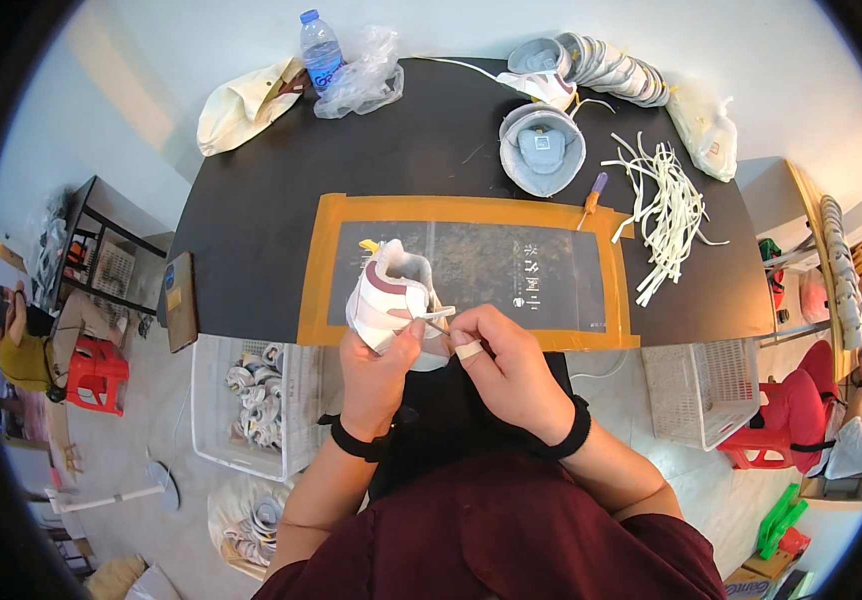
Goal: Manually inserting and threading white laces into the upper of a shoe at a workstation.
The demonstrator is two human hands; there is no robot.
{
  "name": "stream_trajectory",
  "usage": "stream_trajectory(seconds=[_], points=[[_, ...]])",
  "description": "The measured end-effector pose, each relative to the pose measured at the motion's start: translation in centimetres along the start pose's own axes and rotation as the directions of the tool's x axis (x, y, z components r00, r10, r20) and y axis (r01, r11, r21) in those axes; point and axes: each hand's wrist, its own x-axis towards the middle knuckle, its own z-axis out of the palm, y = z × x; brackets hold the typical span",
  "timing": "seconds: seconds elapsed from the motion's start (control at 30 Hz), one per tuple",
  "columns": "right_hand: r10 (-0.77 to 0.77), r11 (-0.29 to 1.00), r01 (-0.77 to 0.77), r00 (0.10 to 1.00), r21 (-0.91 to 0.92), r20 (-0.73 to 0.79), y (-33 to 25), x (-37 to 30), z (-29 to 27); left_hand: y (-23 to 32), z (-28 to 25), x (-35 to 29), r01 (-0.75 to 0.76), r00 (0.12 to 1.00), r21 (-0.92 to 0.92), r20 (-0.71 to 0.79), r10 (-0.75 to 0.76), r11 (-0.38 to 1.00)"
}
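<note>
At the table's front edge, my left hand (381, 365) is closed round a small white shoe upper (387, 300) with maroon panels and a grey lining. Its collar opening faces up. A short white lace end (439, 313) sticks out near the left fingertips. My right hand (506, 365) is pinched close beside it, with a thin dark rod-like piece between the fingertips, pointing at the upper; its kind is too small to tell. A pale bandage (468, 350) wraps a right-hand digit.
The black table (251, 190) bears a taped mat (551, 280), a purple-and-orange tool (595, 195), a pile of white laces (666, 220), stacked grey-lined uppers (616, 70), and a bottle (322, 52). Crates (286, 460) stand below. Other people (821, 410) sit at the sides.
</note>
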Motion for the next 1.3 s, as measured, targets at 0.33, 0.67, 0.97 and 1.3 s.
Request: stream_trajectory(seconds=[0.33, 0.67, 0.97, 1.3], points=[[-0.051, 0.994, 0.052, 0.999, -0.097, 0.011, 0.5, 1.0, 0.1, 0.4, 0.8, 0.7, -0.054, 0.998, 0.007, 0.009, 0.054, 0.998], [0.118, 0.991, -0.121, 0.992, 0.059, 0.051, 0.2, 1.3, -0.1, 0.0, 1.2, 0.7, -0.069, 0.998, 0.060, -0.004, 0.070, 0.996], [0.187, 0.973, -0.195, 0.979, 0.127, 0.077, 0.5, 1.3, 0.0, -0.2, 1.3, 0.8, -0.043, 0.999, 0.033, -0.024, 0.043, 0.999], [0.275, 0.939, -0.288, 0.957, 0.186, 0.091, 1.2, 1.8, 0.0, -0.2, 1.2, 0.4, -0.053, 0.998, 0.113, -0.010, 0.054, 0.992]])
